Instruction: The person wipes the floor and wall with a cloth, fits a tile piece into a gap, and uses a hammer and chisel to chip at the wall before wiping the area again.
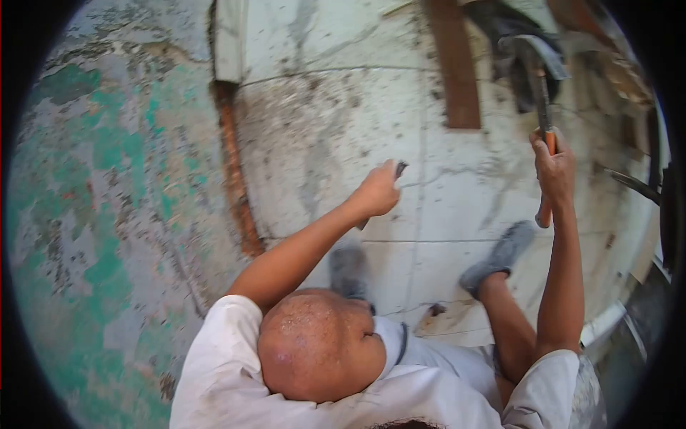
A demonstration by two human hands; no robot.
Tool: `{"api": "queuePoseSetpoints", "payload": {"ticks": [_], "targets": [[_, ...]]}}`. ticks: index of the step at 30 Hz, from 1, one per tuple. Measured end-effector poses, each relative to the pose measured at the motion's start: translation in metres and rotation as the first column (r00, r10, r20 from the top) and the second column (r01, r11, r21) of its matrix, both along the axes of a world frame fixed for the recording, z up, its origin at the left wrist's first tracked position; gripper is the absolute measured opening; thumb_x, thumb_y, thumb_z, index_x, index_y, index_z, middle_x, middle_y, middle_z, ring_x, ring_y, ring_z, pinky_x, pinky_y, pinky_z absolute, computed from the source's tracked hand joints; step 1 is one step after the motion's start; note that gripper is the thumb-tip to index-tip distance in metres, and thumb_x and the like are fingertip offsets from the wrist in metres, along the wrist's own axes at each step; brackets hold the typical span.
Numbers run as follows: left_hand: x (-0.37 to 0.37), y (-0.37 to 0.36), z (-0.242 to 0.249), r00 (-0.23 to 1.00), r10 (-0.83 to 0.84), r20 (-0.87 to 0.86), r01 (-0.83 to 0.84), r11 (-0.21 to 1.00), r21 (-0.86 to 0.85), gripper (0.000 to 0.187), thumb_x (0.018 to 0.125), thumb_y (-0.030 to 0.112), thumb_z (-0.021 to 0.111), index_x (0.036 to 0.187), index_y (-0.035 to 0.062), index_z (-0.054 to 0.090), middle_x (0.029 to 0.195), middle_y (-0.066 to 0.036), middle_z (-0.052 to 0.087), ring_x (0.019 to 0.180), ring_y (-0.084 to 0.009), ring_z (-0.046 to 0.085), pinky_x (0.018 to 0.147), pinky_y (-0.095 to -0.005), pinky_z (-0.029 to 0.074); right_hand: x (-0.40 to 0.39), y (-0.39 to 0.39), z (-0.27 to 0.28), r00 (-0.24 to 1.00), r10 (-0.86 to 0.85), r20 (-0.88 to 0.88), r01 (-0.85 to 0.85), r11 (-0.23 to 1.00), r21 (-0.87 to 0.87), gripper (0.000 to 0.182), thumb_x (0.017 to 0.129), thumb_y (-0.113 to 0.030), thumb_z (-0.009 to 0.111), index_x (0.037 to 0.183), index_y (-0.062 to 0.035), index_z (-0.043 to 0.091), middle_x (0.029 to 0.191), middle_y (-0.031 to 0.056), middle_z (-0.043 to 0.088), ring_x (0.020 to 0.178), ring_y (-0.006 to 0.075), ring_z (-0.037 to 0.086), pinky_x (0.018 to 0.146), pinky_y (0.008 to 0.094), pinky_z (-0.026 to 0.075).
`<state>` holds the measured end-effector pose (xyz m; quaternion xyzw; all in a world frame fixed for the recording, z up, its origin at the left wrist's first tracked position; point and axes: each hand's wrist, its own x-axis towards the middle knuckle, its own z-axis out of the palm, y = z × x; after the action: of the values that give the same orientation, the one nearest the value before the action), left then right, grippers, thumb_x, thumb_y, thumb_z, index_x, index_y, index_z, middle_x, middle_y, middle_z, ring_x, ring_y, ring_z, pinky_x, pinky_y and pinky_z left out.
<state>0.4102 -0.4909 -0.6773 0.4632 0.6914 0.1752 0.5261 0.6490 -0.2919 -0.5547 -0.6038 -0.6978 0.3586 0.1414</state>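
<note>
My left hand point(376, 191) is closed round a dark, narrow metal tool point(401, 169); one end shows above the fist and the other below it. It is over the dirty tiled floor, left of centre. On the right, my right hand point(555, 166) grips the orange and black handle of a hammer point(549, 139). The hammer's metal head point(537, 53) points away from me at the upper right, and the handle's lower end sticks out below the fist.
A peeling green and grey wall point(107, 236) fills the left side, with an exposed brown strip point(236, 171) along its edge. A brown board point(455, 64) lies at the top. Dark objects point(511, 43) lie behind the hammer. My feet in grey socks point(500, 254) are on the tiles point(371, 143).
</note>
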Motion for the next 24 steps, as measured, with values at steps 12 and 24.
{"api": "queuePoseSetpoints", "payload": {"ticks": [12, 24], "targets": [[0.083, 0.003, -0.045, 0.973, -0.045, -0.226, 0.063, 0.995, 0.075, 0.026, 0.084, 0.024, 0.059, 0.096, 0.0014, 0.054, 0.09, -0.019, 0.062, 0.084, -0.0376, 0.063, 0.071, -0.046, 0.051, 0.193, -0.069, 0.079, 0.551, 0.076, 0.831, -0.094, 0.995, -0.029, 0.032, 0.087, -0.035, 0.056, 0.095, -0.0049, 0.063, 0.079, 0.0215, 0.065, 0.075, 0.0407, 0.062, 0.065, 0.0488, 0.047], [-0.036, 0.02, -0.009, 0.896, -0.186, -0.403, 0.283, 0.938, 0.198, 0.035, 0.083, 0.037, 0.062, 0.09, 0.0037, 0.056, 0.089, -0.016, 0.062, 0.088, -0.0344, 0.06, 0.072, -0.0444, 0.049, 0.244, -0.097, -0.11, 0.796, -0.234, 0.559, 0.205, 0.972, 0.114, 0.037, 0.085, -0.028, 0.061, 0.11, -0.0005, 0.057, 0.096, 0.0235, 0.064, 0.092, 0.0367, 0.062, 0.08, 0.0426, 0.047]]}}
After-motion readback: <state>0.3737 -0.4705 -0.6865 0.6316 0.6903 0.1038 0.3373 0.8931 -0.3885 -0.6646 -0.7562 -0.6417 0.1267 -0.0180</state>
